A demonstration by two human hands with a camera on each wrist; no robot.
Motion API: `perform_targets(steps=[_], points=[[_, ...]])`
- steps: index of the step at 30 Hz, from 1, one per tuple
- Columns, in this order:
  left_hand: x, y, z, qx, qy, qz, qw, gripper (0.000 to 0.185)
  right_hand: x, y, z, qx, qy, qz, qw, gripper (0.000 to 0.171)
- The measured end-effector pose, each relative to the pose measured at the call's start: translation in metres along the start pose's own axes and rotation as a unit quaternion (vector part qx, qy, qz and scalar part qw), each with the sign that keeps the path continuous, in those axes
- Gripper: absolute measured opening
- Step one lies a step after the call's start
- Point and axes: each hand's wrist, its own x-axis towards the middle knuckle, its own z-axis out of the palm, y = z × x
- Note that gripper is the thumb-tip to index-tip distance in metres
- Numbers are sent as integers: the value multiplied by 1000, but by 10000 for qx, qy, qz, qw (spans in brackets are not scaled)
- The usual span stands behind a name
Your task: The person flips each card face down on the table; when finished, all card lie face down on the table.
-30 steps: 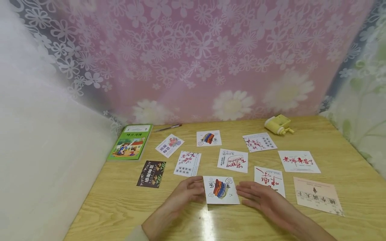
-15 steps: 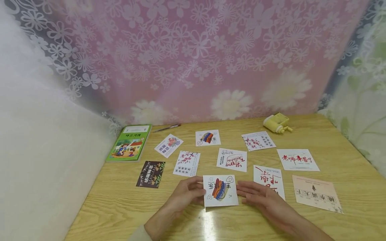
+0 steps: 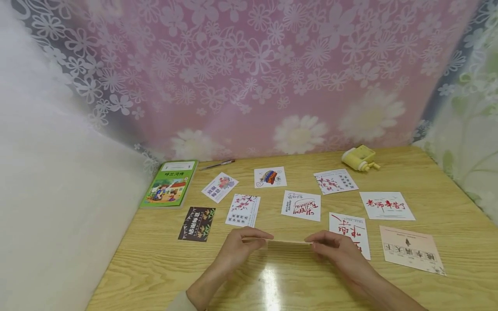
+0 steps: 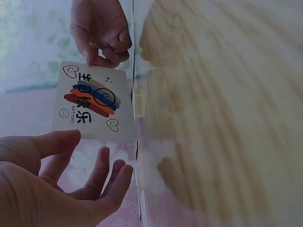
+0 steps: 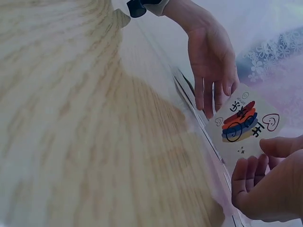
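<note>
A white card with orange and blue brush strokes, black characters and hearts stands on edge just above the wooden table. In the head view only its thin top edge shows. My left hand pinches one side of it between thumb and fingers. At the opposite side my right hand holds it the same way, thumb towards me. Both wrist views show the printed face, with fingertips at its borders. Beyond the hands lie a "Happy Birthday" card, a blossom card and a red-lettered card, partly behind my right hand.
More cards are spread around: a dark one at left, a peach one and a red-lettered one at right. A green book, a pen and a yellow cranked device stand along the back by the floral curtain.
The card has turned from showing its printed face to edge-on in the head view. My right hand's fingers have closed in on its right side. The other cards stay put.
</note>
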Motion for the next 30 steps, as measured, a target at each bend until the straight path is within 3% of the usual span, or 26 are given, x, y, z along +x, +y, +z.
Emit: perform_targets(steps=[4, 11, 14, 23, 30], points=[[-1, 1, -1, 367, 55, 24, 9993, 17, 2, 1, -1, 123, -217, -66, 9997, 25], [-2, -1, -2, -335, -217, -248, 9989, 23, 3, 6, -3, 27, -436, -153, 9989, 27], [-2, -3, -3, -381, -285, -318, 9984, 24, 3, 7, -3, -12, -482, -211, 9986, 30], [-5, -3, -10, 120, -600, -570, 9965, 26, 6, 5, 0, 242, -417, -260, 9985, 35], [-5, -6, -11, -114, -798, -629, 9948, 31, 9, 8, 3, -2, -152, -189, 9997, 31]])
